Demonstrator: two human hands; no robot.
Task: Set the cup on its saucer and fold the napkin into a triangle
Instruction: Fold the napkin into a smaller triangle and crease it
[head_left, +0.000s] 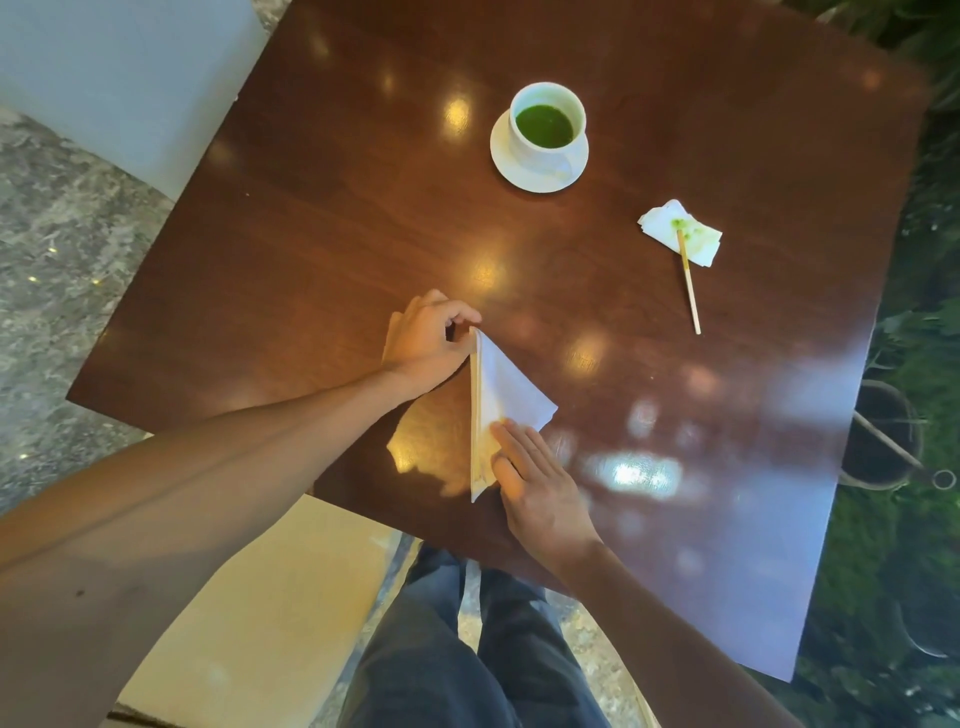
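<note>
A white cup (548, 111) with green liquid stands on its white saucer (519, 169) at the far middle of the dark wooden table (322, 208). Near the front edge lies a white napkin (506, 387) in a triangle shape, one long folded edge running toward me. My left hand (426, 343) pinches the napkin's far tip between thumb and fingers. Flat on the near part of the napkin, my right hand (535, 483) presses it down with spread fingers.
A crumpled, green-stained napkin (685, 234) lies at the right with a wooden stirrer (690, 283) resting on it. A pale seat (270, 597) is below the table at left, my legs in dark trousers (467, 649) beside it. Plants border the right edge.
</note>
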